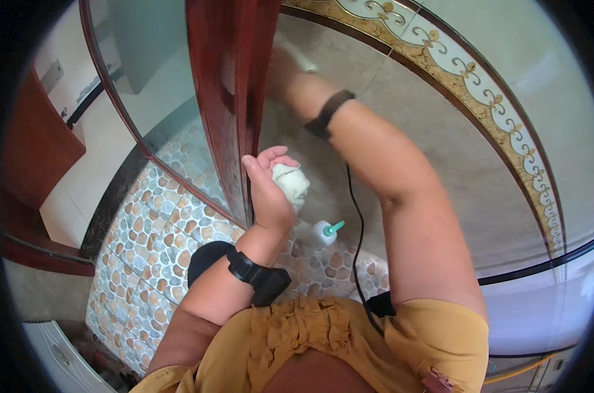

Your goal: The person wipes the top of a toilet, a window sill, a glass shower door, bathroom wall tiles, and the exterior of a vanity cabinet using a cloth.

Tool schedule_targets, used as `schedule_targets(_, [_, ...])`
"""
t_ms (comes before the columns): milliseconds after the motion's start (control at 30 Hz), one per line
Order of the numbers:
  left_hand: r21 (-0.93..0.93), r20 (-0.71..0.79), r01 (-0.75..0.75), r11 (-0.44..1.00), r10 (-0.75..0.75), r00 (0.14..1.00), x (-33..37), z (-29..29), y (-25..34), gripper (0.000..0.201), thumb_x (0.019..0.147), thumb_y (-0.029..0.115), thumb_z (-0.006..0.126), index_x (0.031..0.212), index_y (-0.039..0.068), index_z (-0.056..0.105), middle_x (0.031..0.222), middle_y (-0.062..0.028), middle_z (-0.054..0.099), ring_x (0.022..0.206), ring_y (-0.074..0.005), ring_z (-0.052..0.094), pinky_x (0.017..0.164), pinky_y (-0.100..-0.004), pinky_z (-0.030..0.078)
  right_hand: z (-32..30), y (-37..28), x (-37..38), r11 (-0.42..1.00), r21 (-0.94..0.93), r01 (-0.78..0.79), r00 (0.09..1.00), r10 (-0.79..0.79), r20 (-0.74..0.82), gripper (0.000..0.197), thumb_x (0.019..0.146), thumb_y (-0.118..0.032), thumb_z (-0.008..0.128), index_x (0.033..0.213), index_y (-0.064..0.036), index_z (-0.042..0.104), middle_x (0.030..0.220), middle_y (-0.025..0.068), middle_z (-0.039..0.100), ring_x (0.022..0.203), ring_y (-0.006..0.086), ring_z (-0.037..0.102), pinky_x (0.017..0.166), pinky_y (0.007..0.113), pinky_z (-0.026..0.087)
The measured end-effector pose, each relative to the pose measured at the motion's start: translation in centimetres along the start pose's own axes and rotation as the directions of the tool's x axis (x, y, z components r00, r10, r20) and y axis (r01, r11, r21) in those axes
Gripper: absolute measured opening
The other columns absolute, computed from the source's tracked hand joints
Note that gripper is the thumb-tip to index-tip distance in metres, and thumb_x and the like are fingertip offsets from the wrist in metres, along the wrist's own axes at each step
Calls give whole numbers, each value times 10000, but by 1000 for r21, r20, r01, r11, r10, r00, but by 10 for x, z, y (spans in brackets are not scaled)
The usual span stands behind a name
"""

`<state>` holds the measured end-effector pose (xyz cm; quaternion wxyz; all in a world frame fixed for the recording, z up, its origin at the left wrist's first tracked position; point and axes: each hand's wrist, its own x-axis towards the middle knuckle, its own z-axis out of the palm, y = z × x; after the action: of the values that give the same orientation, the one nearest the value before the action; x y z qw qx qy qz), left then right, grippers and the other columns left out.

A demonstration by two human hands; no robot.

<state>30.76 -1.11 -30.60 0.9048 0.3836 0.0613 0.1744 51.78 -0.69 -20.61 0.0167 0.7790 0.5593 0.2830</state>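
White rag (290, 183) held in left hand (269, 196), beside dark red door frame (228, 78); blurred right hand (289, 77) beyond, cannot tell its grip; seems started, cannot tell how far

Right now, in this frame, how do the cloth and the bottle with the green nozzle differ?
The cloth is crumpled and soft-looking, while the bottle has a smooth, rounded body. The cloth is pale all over; the bottle carries a green nozzle. The cloth is in the left hand, whereas no hand touches the bottle. Both are whitish.
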Motion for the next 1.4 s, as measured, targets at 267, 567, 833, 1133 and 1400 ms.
schedule_targets(267, [-43, 32, -39, 998, 40, 999, 4, 11, -4, 679, 1010, 612, 125, 1022, 62, 523, 805, -54, 583, 735, -168, 561, 700, -273, 465, 159, -34, -83, 803, 582, 130, 990, -141, -27, 430, 833, -104, 561, 1260, -68, 593, 1320, 91, 547, 1272, 261, 467, 1128, 428, 291])
schedule_targets(567, [-43, -2, -7, 999, 7, 1000, 5, 0, -4, 653, 1013, 604, 167, 1002, 58, 525, 799, -74, 581, 758, -180, 568, 735, -294, 471, 130, -70, -307, 959, 119, 258, 880, -284, 382, 386, 847, -181, 544, 1210, -75, 622, 1173, 69, 610, 1210, 236, 505, 1146, 403, 289])
schedule_targets(833, [-61, 1, 23, 998, -23, 1000, -11, 15, 1, 575, 1042, 521, 205, 976, 56, 536, 788, -78, 590, 694, -177, 568, 644, -294, 479, -87, -32, -268, 942, -320, 101, 966, -15, 259, 450, 828, -185, 570, 1274, -125, 578, 1390, 57, 510, 1220, 216, 510, 1110, 411, 340])
schedule_targets(1133, [-2, 45, 56, 998, -55, 997, -4, 40, -34, 414, 1049, 375, 331, 925, 46, 549, 757, -81, 599, 698, -176, 581, 665, -300, 487, -211, 19, -171, 833, -534, -144, 976, 28, -218, 439, 833, -169, 613, 1269, -155, 561, 1415, 64, 496, 1285, 223, 486, 1080, 457, 354])
schedule_targets(1400, [15, 61, 64, 998, -65, 996, -1, 52, -60, 388, 1039, 361, 363, 929, 39, 550, 774, -86, 602, 693, -181, 581, 650, -303, 493, -298, 22, -330, 589, -575, -567, 817, 317, -481, 521, 732, -149, 686, 1240, -214, 596, 1333, 80, 529, 1290, 281, 474, 1060, 430, 384])
